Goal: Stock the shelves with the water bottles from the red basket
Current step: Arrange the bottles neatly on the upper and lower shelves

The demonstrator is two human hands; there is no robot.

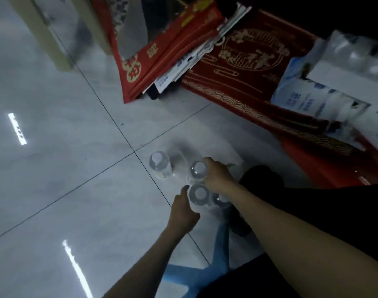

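Four bottles on floor (54,179); left hand (184,209) cups near bottle (198,195), right hand (216,177) seemingly wraps far bottle (197,169). Crowded grab could topple lone bottle (160,166).

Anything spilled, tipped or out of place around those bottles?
No spill or tipped bottle shows. Oddly, the water bottles stand on the bare floor, one bottle apart to the left. Both hands, left hand and right hand, touch the cluster.

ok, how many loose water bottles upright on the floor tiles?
4. One stands alone on the left; one at the right hand; one at the left hand; a fourth partly hidden under the right forearm. More may be hidden there.
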